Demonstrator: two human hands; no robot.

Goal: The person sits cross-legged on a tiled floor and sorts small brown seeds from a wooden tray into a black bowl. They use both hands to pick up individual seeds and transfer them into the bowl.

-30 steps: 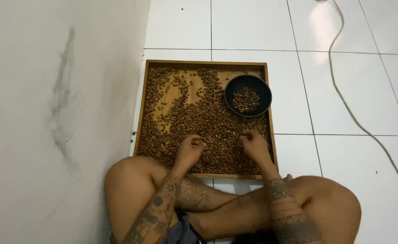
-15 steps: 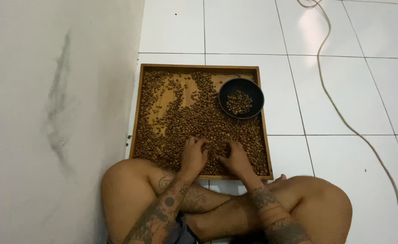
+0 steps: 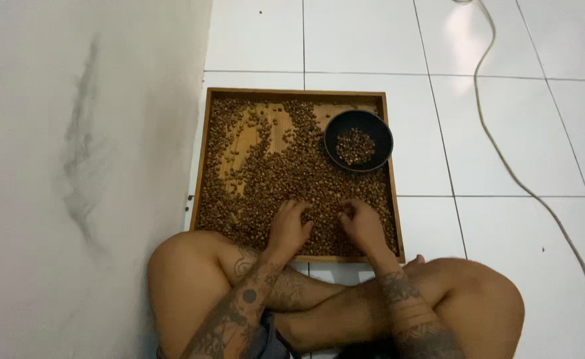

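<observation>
both hands closer together now, left hand (image 3: 290,225) and right hand (image 3: 361,223) fingers curled, touching beans (image 3: 286,173)

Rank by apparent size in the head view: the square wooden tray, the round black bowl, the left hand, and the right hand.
1. Square wooden tray, by far the largest.
2. Round black bowl.
3. Left hand and right hand: they look about alike, so no ranking between them. Both are only slightly smaller than the bowl.

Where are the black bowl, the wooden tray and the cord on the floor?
black bowl (image 3: 335,127): head view, on its left rim.
wooden tray (image 3: 292,92): head view, on its far edge.
cord (image 3: 505,163): head view, on its middle stretch across the tiles.
</observation>
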